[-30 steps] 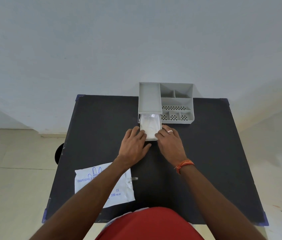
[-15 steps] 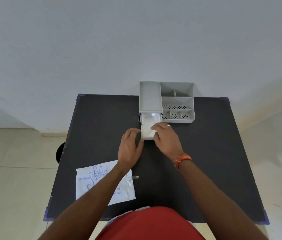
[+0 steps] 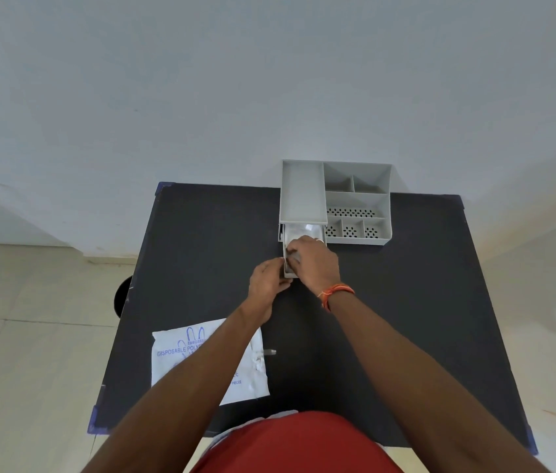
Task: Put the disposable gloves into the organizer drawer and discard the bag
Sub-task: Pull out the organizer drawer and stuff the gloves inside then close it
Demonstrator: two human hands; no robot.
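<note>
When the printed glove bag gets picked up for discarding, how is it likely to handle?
The glove bag lies flat and wrinkled on the table, so it is probably thin, floppy film. It looks emptied, so likely very light, apt to droop and slide.

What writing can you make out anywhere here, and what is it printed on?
"DISPOSABLE POLY…" in blue on the white bag; the rest of the word is hidden by the left arm.
A short blue word above it, beside the hand drawing, is too small to read.
Small blue print at the bag's lower right, near its edge, is too blurred to read.
The grey organizer, its drawer and the black table show no text.
</note>
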